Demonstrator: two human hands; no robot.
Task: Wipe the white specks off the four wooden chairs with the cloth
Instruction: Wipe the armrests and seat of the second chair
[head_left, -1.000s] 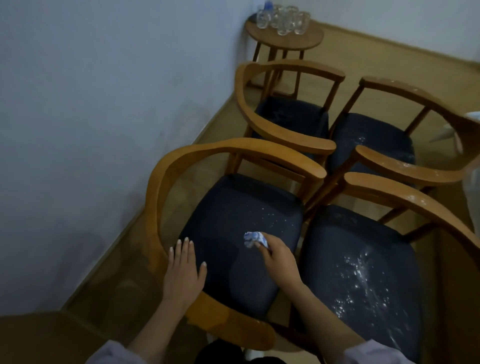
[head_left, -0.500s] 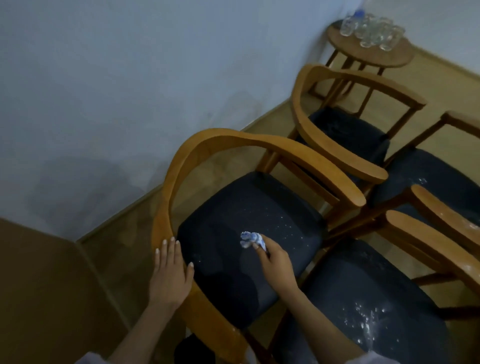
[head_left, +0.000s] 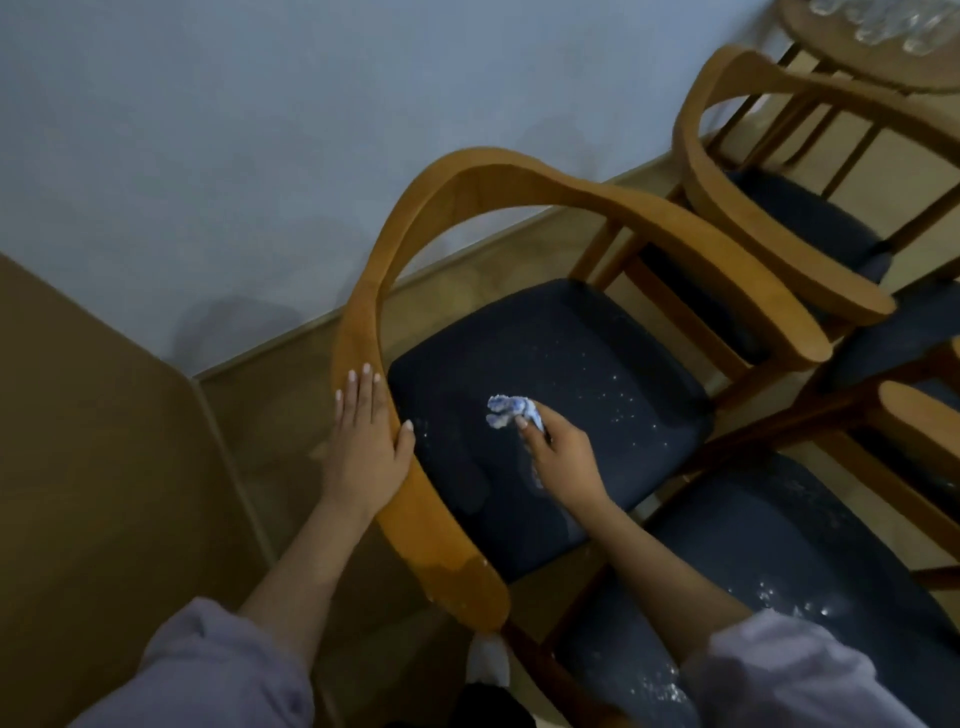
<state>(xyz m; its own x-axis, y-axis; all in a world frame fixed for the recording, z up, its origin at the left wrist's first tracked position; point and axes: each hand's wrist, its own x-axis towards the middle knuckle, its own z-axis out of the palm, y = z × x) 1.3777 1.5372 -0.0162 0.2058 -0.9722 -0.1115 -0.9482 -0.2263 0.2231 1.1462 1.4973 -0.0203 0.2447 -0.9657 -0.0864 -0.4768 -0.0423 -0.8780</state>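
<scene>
The nearest wooden chair (head_left: 519, 176) has a curved armrest and a dark seat cushion (head_left: 587, 364) dotted with white specks. My left hand (head_left: 366, 441) lies flat on the chair's left armrest, fingers spread. My right hand (head_left: 558, 452) pinches a small crumpled blue-and-white cloth (head_left: 509, 410) against the middle of that seat. A second chair (head_left: 810, 561) at the lower right carries dense white specks on its cushion. A third chair (head_left: 779, 208) stands behind at the upper right. Only an armrest tip of a fourth chair (head_left: 919, 410) shows at the right edge.
A pale wall (head_left: 260, 130) runs close along the left of the chairs. A brown panel (head_left: 104, 467) fills the lower left. A round wooden side table (head_left: 826, 31) with several glasses stands at the top right. Tan floor (head_left: 291, 389) shows beside the chair.
The view has swung left and closer to the nearest chair. My right hand with the cloth has shifted slightly left across the seat. My left hand stays on the armrest.
</scene>
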